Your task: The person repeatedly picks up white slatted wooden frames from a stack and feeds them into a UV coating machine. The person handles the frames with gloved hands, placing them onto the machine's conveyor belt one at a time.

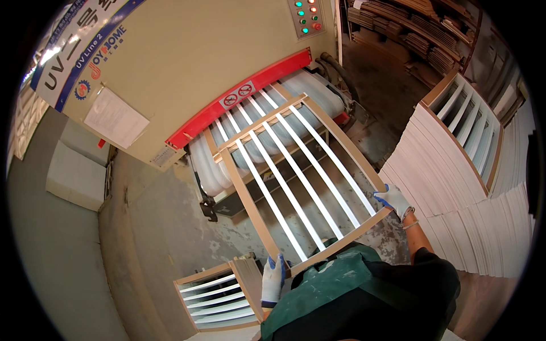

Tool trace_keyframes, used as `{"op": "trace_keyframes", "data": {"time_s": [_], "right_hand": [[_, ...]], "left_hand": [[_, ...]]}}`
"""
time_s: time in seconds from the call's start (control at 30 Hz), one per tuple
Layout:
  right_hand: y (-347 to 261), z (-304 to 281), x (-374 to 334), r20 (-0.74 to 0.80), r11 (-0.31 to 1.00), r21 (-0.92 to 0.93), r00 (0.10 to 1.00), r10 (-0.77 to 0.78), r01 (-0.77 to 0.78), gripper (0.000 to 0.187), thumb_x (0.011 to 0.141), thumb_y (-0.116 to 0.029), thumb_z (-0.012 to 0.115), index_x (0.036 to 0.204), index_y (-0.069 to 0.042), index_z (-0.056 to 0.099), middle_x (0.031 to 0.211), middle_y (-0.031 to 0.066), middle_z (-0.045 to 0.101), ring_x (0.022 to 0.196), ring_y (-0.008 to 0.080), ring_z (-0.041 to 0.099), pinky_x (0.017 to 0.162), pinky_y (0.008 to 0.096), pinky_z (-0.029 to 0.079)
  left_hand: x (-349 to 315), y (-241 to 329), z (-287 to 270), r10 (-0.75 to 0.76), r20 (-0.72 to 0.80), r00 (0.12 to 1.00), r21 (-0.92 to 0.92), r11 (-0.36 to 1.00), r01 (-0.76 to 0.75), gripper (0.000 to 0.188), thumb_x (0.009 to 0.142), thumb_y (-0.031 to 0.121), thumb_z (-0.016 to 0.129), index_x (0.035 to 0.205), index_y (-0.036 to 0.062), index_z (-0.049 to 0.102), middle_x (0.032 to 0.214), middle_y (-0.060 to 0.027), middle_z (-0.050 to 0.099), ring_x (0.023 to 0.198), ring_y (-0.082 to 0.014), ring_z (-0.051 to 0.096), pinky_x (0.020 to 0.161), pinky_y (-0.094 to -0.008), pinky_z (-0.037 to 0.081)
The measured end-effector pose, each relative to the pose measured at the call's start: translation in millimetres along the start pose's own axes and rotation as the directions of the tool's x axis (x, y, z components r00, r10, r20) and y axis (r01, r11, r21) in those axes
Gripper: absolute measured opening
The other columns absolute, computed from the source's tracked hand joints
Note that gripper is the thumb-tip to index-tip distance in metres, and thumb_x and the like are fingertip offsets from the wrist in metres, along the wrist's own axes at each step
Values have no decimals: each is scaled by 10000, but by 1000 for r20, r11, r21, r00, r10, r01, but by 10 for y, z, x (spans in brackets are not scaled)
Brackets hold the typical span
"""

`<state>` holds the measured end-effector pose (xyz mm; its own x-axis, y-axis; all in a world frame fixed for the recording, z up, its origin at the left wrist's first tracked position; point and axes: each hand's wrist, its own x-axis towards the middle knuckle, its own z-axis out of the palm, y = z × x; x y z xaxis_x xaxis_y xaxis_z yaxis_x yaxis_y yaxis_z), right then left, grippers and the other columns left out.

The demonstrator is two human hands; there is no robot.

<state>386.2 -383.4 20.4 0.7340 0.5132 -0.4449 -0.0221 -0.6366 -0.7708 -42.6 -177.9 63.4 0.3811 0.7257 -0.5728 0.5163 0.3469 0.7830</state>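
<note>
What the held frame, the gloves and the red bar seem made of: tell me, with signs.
Held frame: matte tan rails, probably wood or fiberboard by their brown surface; glossy white slats, perhaps coated, since they reflect brightly.
Gloves: dull white, apparently fabric; their blue tipping suggests a rubbery coating.
Red bar: likely painted metal, being smooth and evenly colored, though plastic is possible.

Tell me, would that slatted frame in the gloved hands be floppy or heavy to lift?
The slatted frame is probably fairly stiff, because rails border it all round. It may be light for its size, since wide gaps separate the slats. Its narrow slats could be fragile if knocked.
</note>
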Motion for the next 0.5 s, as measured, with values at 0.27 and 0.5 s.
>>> {"op": "trace_keyframes", "data": {"time_s": [0.27, 0.5], "right_hand": [[98, 20, 83, -9, 1000, 21, 1000, 23, -23, 455, 796, -331, 786, 1053, 27, 674, 794, 81, 681, 624, 156, 613, 558, 315, 495], [67, 92, 184, -55, 999, -46, 998, 10, -13, 526, 796, -359, 773, 1126, 32, 650, 860, 146, 706, 702, 246, 674, 640, 367, 533]], "left_hand": [[-4, -16, 11, 51, -6, 999, -144, 988, -51, 386, 1027, 329, 544, 1177, -21, 608, 932, -100, 669, 838, -186, 631, 767, -321, 499], [91, 28, -4, 31, -17, 999, -55, 998, -32, 394, 1028, 325, 537, 1181, -32, 603, 950, -109, 672, 854, -197, 624, 786, -328, 495]]}}
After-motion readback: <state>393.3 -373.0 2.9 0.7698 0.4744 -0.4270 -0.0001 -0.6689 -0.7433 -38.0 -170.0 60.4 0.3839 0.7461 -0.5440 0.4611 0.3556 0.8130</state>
